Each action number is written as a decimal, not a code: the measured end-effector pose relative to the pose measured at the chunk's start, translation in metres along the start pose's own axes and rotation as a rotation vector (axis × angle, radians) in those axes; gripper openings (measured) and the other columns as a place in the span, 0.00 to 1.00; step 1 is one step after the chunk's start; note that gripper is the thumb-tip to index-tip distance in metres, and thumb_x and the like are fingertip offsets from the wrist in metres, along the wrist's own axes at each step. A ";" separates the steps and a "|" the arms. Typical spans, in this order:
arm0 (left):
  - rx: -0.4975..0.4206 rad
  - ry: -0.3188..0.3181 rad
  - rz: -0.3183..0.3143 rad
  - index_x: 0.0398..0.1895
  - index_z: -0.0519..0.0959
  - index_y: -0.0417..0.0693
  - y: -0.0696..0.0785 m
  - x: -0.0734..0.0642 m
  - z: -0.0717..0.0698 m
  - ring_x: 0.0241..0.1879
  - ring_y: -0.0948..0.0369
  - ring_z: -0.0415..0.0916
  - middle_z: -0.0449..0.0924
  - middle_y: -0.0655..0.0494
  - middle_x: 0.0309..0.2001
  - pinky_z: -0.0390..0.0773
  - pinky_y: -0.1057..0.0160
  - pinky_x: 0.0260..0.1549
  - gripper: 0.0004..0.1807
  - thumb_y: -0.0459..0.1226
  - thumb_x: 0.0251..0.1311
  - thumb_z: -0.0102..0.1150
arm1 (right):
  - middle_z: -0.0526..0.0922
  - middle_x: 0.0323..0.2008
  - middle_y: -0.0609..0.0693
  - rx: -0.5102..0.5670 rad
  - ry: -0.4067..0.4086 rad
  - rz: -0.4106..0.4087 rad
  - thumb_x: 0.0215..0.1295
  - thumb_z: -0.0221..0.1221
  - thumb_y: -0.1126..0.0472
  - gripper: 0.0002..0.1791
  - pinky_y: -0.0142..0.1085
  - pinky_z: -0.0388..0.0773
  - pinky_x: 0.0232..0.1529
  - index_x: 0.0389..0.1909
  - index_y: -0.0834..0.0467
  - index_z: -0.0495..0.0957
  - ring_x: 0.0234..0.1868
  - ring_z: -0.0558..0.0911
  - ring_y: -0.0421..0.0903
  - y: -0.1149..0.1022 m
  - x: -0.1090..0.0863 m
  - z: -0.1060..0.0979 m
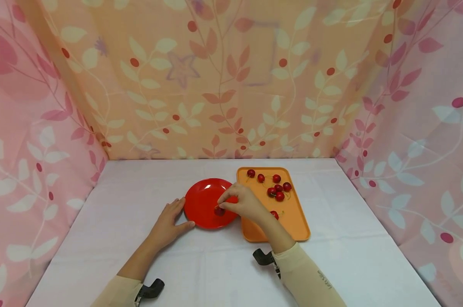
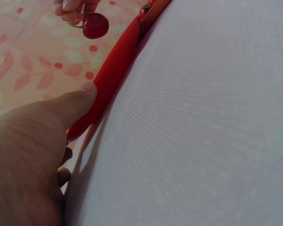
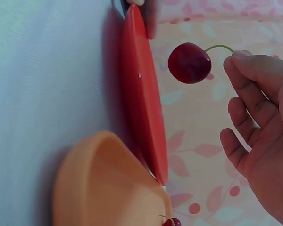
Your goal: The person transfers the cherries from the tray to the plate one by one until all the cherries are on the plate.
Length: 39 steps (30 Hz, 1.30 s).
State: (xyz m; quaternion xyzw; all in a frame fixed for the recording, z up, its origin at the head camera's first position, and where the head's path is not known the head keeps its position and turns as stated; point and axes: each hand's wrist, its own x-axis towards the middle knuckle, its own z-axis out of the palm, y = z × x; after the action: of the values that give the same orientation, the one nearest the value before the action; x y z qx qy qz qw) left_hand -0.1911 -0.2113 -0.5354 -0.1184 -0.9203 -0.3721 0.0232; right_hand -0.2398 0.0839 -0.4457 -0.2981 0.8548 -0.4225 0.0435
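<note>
The plate [image 1: 204, 202] is glossy bright red, and the tray [image 1: 292, 217] beside it is plain matte orange. The cherry [image 3: 189, 62] is dark red with a thin green stem, and the other cherries [image 1: 275, 187] on the tray share that deep red. The tabletop [image 1: 350, 256] is plain white cloth. The curtain [image 1: 223, 81] shows orange at the back and pink at both sides, printed with cream and pink leaves, thin vines and red berries. Both sleeves [image 1: 312, 281] are pale beige
</note>
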 end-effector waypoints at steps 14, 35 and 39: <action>0.007 -0.005 -0.002 0.81 0.57 0.45 -0.002 0.001 0.002 0.80 0.46 0.49 0.60 0.46 0.79 0.45 0.38 0.78 0.52 0.55 0.59 0.71 | 0.84 0.37 0.37 0.040 -0.086 0.096 0.66 0.69 0.57 0.05 0.38 0.80 0.51 0.35 0.41 0.88 0.48 0.77 0.43 0.010 0.003 0.016; 0.000 -0.005 -0.012 0.81 0.58 0.48 -0.003 0.000 -0.002 0.81 0.48 0.48 0.60 0.49 0.79 0.45 0.38 0.78 0.52 0.55 0.58 0.72 | 0.83 0.33 0.35 -0.320 0.037 0.140 0.65 0.70 0.56 0.03 0.33 0.79 0.42 0.37 0.44 0.88 0.42 0.74 0.43 0.018 0.015 0.017; -0.001 -0.012 -0.014 0.81 0.58 0.48 -0.003 0.000 0.000 0.81 0.48 0.49 0.60 0.49 0.79 0.45 0.38 0.78 0.52 0.55 0.58 0.72 | 0.83 0.32 0.35 -0.416 0.032 0.119 0.64 0.71 0.55 0.03 0.31 0.78 0.41 0.37 0.44 0.88 0.41 0.73 0.41 0.020 0.010 0.017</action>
State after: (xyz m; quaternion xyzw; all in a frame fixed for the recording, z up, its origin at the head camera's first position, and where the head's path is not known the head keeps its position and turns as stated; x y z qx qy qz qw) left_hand -0.1917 -0.2134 -0.5371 -0.1140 -0.9211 -0.3720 0.0151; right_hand -0.2520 0.0758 -0.4693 -0.2431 0.9403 -0.2382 -0.0079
